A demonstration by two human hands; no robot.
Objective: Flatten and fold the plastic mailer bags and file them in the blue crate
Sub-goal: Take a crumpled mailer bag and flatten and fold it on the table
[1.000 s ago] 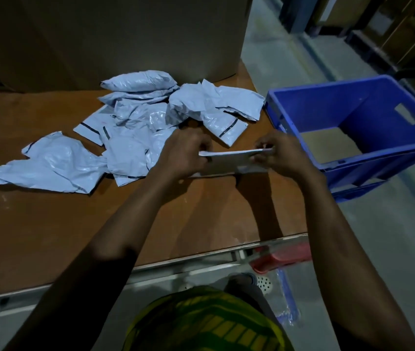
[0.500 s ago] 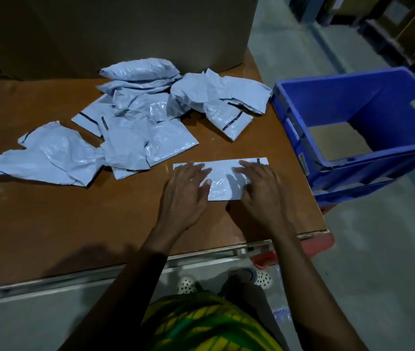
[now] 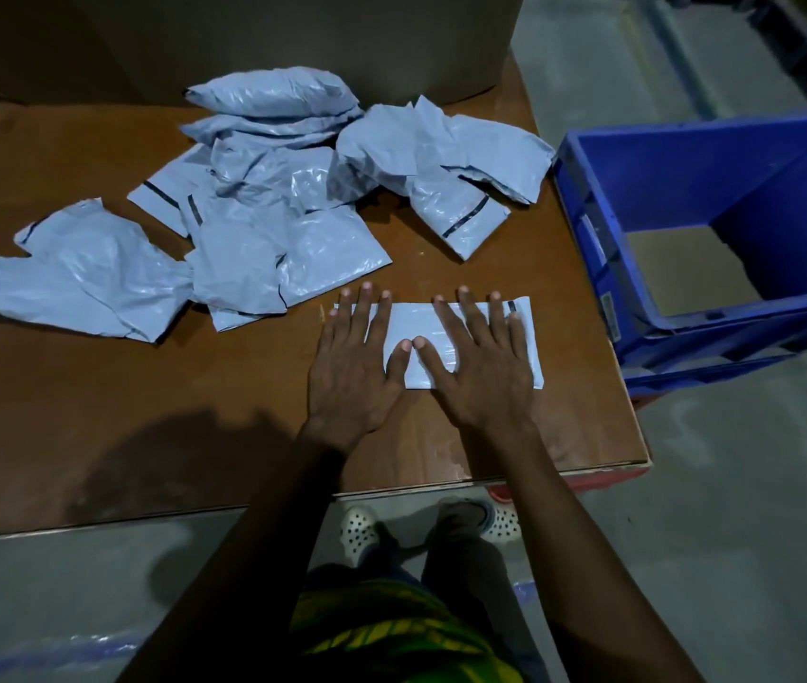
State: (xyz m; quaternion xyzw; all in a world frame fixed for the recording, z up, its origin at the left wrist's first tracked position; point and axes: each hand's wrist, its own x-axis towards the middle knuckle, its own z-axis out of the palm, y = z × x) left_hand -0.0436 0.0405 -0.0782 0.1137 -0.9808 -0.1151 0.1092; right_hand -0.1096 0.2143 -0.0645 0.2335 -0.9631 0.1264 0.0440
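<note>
A folded grey mailer bag [image 3: 413, 325] lies flat on the brown table [image 3: 145, 411] near its right front corner. My left hand [image 3: 354, 367] presses its left half with straight, spread fingers. My right hand [image 3: 482, 362] presses its right half the same way, and the two thumbs meet in the middle. A heap of several crumpled grey mailer bags [image 3: 273, 199] lies behind and to the left. The blue crate [image 3: 638, 268] stands off the table's right edge, tilted, with cardboard showing at its bottom.
A large cardboard box [image 3: 293, 37] stands at the back of the table behind the heap. One loose crumpled bag [image 3: 81, 273] lies far left. My feet in white perforated shoes [image 3: 359, 532] stand on the grey floor below the table's front edge.
One second ago both hands held the folded bag up off the table. It now lies flat, and both hands have spread out on top of it, pressing it down.
</note>
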